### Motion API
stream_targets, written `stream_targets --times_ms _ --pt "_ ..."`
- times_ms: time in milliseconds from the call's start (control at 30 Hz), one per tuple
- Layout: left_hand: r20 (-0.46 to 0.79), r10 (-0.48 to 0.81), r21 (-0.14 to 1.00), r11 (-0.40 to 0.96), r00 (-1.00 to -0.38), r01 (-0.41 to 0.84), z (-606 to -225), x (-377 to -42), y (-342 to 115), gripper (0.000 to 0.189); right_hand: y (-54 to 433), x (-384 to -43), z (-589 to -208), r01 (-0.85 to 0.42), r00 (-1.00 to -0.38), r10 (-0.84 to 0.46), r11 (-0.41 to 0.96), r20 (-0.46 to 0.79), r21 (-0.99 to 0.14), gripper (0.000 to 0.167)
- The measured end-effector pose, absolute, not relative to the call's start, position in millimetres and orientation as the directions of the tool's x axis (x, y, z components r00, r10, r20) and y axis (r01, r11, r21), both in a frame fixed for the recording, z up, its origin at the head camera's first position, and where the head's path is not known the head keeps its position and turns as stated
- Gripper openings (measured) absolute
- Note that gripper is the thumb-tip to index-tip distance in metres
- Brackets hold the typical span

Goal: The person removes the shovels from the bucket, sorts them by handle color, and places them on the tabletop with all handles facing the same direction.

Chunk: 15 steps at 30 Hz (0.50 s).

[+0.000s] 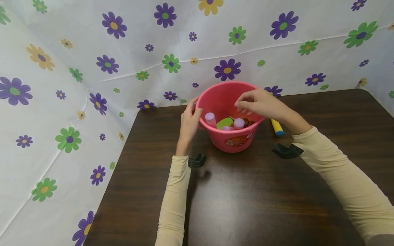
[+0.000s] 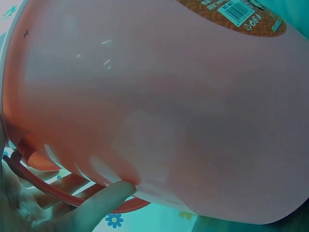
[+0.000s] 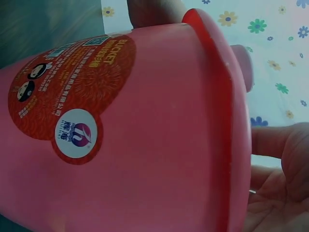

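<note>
A pink bucket [image 1: 237,141] stands upright on the table and carries a red label [image 3: 72,92]. At its left rim my left hand [image 1: 189,123] grips the side, the thumb lying against the outer wall in the left wrist view. Over the bucket's opening hovers my right hand [image 1: 261,102], fingers loosely bent, with nothing visible in them. Its fingertips are partly hidden behind the rim in the right wrist view. Inside the bucket lie several purple-capped cylinders [image 1: 210,118], a flat green piece [image 1: 224,123] and brown pieces [image 1: 246,121] whose kind I cannot tell.
A yellow stick with a blue end [image 1: 277,127] lies on the dark wooden table [image 1: 246,198], right of the bucket and partly behind my right arm. A white flowered sheet [image 1: 191,75] hangs close behind the bucket. A red bucket handle [image 2: 48,191] shows beside my left hand.
</note>
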State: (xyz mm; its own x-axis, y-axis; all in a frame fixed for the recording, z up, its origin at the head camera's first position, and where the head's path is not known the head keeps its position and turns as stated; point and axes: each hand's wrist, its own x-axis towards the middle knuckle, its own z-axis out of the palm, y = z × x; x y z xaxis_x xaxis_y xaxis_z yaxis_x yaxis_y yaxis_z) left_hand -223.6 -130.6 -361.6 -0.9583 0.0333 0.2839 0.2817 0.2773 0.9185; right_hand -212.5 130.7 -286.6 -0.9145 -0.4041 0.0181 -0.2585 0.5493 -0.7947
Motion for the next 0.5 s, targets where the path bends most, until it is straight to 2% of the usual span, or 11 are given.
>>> stream_targets --times_ms 233,500 --pt "0.296 0.045 0.913 0.279 -0.954 0.296 -361.9 -223.6 -131.0 0.052 127.5 -214.4 -288.4 -0.299 -0.89 -0.455 0.538 0.028 -0.788 0.028" --pt "0.287 0.041 0.92 0.268 -0.957 0.287 -361.4 -225.6 -130.4 0.053 123.3 -216.3 -288.0 -0.404 -0.861 -0.505 0.613 0.057 -0.679 0.025"
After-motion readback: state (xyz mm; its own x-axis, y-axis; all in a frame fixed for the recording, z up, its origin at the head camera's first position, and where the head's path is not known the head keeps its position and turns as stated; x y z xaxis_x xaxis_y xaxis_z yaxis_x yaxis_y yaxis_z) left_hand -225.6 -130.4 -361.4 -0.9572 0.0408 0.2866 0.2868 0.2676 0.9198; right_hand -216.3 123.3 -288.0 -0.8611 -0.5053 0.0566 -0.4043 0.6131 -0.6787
